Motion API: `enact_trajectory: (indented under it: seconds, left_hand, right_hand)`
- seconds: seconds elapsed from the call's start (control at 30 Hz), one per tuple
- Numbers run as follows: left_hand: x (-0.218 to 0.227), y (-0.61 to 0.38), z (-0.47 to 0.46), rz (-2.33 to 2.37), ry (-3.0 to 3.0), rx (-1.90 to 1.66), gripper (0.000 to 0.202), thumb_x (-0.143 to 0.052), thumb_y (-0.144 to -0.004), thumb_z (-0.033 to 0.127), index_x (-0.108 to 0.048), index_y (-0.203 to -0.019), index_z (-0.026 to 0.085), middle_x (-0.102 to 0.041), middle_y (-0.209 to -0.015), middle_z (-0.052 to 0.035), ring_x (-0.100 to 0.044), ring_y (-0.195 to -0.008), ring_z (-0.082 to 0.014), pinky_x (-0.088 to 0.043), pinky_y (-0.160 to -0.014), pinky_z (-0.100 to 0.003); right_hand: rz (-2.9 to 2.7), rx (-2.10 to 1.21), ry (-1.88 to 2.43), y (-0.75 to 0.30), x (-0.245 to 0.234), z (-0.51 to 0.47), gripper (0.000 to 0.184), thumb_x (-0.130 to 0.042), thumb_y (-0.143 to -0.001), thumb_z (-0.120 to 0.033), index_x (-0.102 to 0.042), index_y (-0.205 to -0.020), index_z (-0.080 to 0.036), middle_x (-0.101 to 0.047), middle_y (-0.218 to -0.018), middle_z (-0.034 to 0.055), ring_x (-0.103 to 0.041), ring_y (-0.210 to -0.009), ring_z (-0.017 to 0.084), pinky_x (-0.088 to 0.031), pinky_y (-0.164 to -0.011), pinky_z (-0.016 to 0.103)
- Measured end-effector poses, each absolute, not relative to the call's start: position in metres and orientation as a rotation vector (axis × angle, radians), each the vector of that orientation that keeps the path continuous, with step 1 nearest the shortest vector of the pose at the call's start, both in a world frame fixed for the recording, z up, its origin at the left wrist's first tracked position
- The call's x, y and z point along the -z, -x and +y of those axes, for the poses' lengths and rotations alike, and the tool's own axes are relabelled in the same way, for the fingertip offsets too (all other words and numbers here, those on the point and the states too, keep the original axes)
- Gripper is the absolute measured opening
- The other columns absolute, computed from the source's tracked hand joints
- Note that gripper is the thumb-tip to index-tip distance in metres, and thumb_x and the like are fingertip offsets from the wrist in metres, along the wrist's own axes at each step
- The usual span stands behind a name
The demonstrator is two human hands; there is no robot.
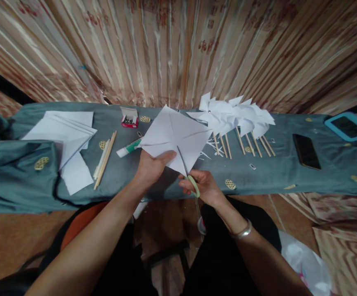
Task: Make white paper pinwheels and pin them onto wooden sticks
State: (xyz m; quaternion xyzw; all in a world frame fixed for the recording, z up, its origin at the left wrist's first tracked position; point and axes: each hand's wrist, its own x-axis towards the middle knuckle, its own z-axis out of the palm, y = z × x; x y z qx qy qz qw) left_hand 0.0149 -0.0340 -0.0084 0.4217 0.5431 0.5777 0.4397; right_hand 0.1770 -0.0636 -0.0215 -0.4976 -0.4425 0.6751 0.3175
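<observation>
My left hand (154, 165) pinches a white square of paper (174, 127) by its lower left side, thumb on top. The sheet is held up with a corner toward me, and lines run from its corners toward the middle. In my right hand (203, 186) is a pair of scissors (194, 186) with pale green handles, fingers closed round them. Their blades lie along the line at the corner nearest me. Right of the sheet, several white paper pinwheels (218, 117) on wooden sticks lie in an overlapping row, with thin paper strips (205, 155) beside them.
On the grey-green cloth (277, 176), white sheets (70, 131) and wooden sticks (106, 158) lie left. A small red box (130, 119) of metal pins and a green-white tube (129, 148) are near the sheet. A phone (306, 151) and a blue-framed device (349, 125) lie right.
</observation>
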Motion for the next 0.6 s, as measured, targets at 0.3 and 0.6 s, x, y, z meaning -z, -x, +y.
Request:
enact_trajectory:
  seconds: [0.3, 0.6]
  left_hand:
    - [0.011, -0.015, -0.033, 1.354, -1.068, -1.444, 0.034, -0.076, -0.058, 0.03, -0.065, -0.088, 0.018, -0.072, -0.094, -0.0073, -0.064, -0.085, -0.0241, -0.054, -0.08, -0.037]
    - [0.005, -0.004, -0.027, 1.333, -1.069, -1.565, 0.055, -0.081, -0.057, 0.034, -0.062, -0.106, 0.016, -0.073, -0.092, -0.0079, -0.068, -0.091, -0.0285, -0.055, -0.087, -0.045]
  right_hand:
    - [-1.18, -1.793, 1.307, -0.177, 0.021, -0.063, 0.044, -0.087, -0.048, -0.046, -0.069, -0.073, -0.015, -0.061, -0.047, -0.0042, -0.052, -0.041, 0.008, -0.041, -0.042, 0.021]
    - [-1.53, -1.672, 1.425, -0.19, 0.029, -0.074, 0.044, -0.078, -0.064, -0.05, -0.068, -0.089, -0.016, -0.063, -0.057, -0.0041, -0.058, -0.052, 0.012, -0.044, -0.051, 0.024]
